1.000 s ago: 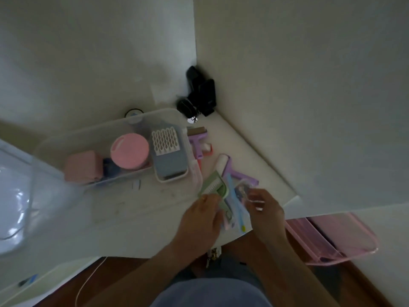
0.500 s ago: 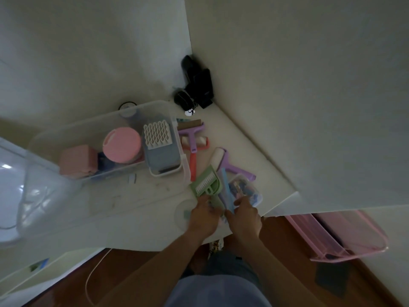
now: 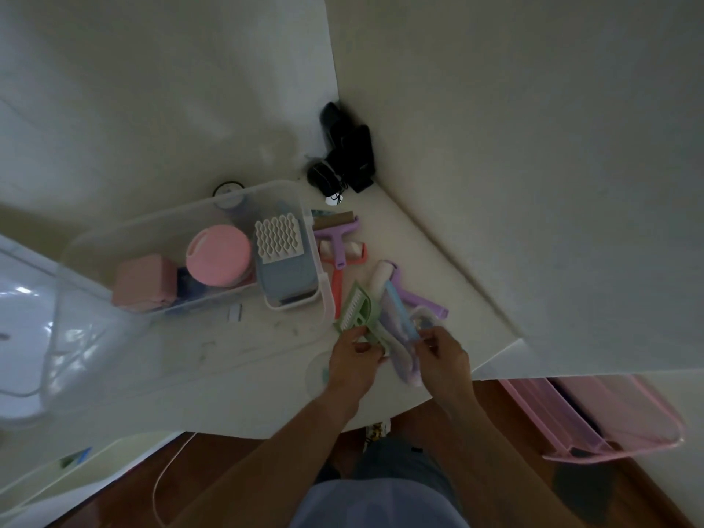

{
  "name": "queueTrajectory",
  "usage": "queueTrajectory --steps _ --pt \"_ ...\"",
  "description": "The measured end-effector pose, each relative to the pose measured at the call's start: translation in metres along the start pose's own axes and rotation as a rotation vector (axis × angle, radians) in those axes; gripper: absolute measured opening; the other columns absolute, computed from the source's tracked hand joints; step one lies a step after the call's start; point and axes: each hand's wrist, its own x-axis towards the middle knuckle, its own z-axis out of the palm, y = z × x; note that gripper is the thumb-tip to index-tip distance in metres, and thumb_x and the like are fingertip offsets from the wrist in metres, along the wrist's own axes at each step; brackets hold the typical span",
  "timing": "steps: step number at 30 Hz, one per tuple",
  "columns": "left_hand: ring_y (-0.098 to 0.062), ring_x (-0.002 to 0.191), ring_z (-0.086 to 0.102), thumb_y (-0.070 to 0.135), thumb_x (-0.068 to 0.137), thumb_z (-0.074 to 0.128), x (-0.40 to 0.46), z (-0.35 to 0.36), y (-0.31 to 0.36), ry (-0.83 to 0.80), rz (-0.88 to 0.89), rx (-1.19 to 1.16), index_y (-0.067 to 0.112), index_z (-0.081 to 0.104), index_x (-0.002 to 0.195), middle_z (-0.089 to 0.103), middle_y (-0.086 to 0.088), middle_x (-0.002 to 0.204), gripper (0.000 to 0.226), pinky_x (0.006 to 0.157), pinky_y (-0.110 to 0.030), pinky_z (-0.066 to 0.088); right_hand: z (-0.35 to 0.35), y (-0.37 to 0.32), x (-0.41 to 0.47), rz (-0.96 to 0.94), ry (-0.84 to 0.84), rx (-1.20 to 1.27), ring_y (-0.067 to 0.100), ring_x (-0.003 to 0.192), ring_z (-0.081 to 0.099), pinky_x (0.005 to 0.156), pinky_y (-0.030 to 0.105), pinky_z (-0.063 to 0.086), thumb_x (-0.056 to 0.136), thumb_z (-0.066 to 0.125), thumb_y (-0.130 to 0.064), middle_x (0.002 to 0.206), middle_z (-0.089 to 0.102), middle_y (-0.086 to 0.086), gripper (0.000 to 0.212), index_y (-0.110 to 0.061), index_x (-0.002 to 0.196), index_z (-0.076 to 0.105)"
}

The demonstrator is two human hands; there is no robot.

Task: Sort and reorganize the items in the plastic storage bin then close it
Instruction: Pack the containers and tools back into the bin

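A clear plastic storage bin (image 3: 114, 337) stands open on the white table; inside are a pink box (image 3: 143, 283), a round pink container (image 3: 218, 254) and a grey-blue grater with a white grid (image 3: 284, 268). Right of the bin lie a purple lint roller (image 3: 335, 230), a coral-handled roller (image 3: 337, 278) and a second purple roller (image 3: 415, 297). My left hand (image 3: 352, 360) pinches a green comb-like tool (image 3: 358, 312). My right hand (image 3: 442, 358) grips a flat pastel packet with a blue edge (image 3: 398, 318). Both hands are close together at the table's front edge.
Black gadgets with cords (image 3: 344, 154) sit in the wall corner behind the bin. A pink plastic tray (image 3: 594, 417) lies low at the right, off the table. A clear lid (image 3: 19, 318) shows at the far left. A white cable (image 3: 164, 482) runs over the wooden floor.
My right hand moved in from the right onto the packet, then both hands shifted slightly. The green tool stays held by my left hand. The view swung a little.
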Motion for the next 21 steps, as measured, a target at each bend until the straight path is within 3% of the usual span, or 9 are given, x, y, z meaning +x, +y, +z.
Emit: queueTrajectory --steps 3,5,7,10,15,18,21 --pt "-0.032 0.103 0.067 -0.009 0.091 0.057 0.004 0.0 0.01 0.029 -0.101 -0.279 -0.001 0.063 0.12 0.064 -0.02 0.119 0.031 0.073 -0.03 0.061 -0.031 -0.014 0.003 -0.046 0.031 0.006 -0.004 0.07 0.056 0.058 0.01 0.039 0.094 0.057 -0.012 0.083 0.063 -0.005 0.01 -0.017 0.098 0.063" --pt "-0.031 0.097 0.068 -0.004 0.094 0.058 0.003 0.002 0.019 0.024 -0.158 -0.419 -0.001 0.064 0.114 0.065 -0.019 0.112 0.021 0.08 -0.037 0.061 -0.049 -0.024 0.013 -0.078 0.076 0.021 -0.005 0.071 0.055 0.056 0.007 0.039 0.093 0.058 -0.01 0.086 0.064 -0.003 0.012 -0.015 0.101 0.064" --pt "-0.027 0.089 0.066 0.001 0.094 0.063 0.003 0.005 0.024 0.017 -0.192 -0.503 -0.001 0.063 0.109 0.063 -0.017 0.104 0.015 0.078 -0.037 0.062 -0.061 -0.033 0.03 -0.105 0.146 0.017 0.0 0.068 0.056 0.056 0.008 0.04 0.092 0.058 -0.01 0.086 0.065 -0.002 0.012 -0.015 0.1 0.065" --pt "-0.028 0.087 0.065 -0.007 0.087 0.069 0.005 0.012 0.028 0.045 -0.199 -0.55 -0.006 0.057 0.117 0.062 -0.019 0.105 0.033 0.071 -0.032 0.063 -0.066 -0.04 0.068 -0.13 0.221 0.002 0.018 0.079 0.063 0.067 0.023 0.043 0.092 0.058 -0.013 0.09 0.069 0.002 0.013 -0.014 0.103 0.065" --pt "-0.023 0.081 0.066 -0.007 0.084 0.072 0.011 0.02 0.02 0.023 -0.143 -0.337 0.001 0.057 0.117 0.064 -0.015 0.099 0.037 0.065 -0.023 0.06 -0.041 -0.035 0.126 -0.119 0.196 -0.13 0.036 0.094 0.066 0.078 0.035 0.048 0.091 0.059 -0.012 0.1 0.072 0.017 0.021 -0.009 0.112 0.064" --pt "-0.019 0.079 0.068 0.002 0.085 0.075 0.018 0.023 0.006 -0.009 -0.08 -0.16 0.01 0.058 0.113 0.066 -0.007 0.092 0.034 0.076 -0.031 0.062 -0.03 -0.029 0.142 -0.093 0.136 -0.206 0.04 0.102 0.065 0.085 0.04 0.048 0.091 0.059 -0.009 0.108 0.071 0.02 0.027 -0.006 0.117 0.062" --pt "-0.016 0.087 0.068 0.022 0.084 0.078 0.024 0.024 0.0 -0.001 0.067 0.222 0.024 0.059 0.102 0.067 0.004 0.094 0.026 0.086 -0.036 0.058 -0.023 -0.029 0.142 -0.16 0.201 -0.354 0.041 0.104 0.06 0.084 0.043 0.048 0.084 0.065 -0.007 0.113 0.066 0.019 0.037 -0.007 0.121 0.059"
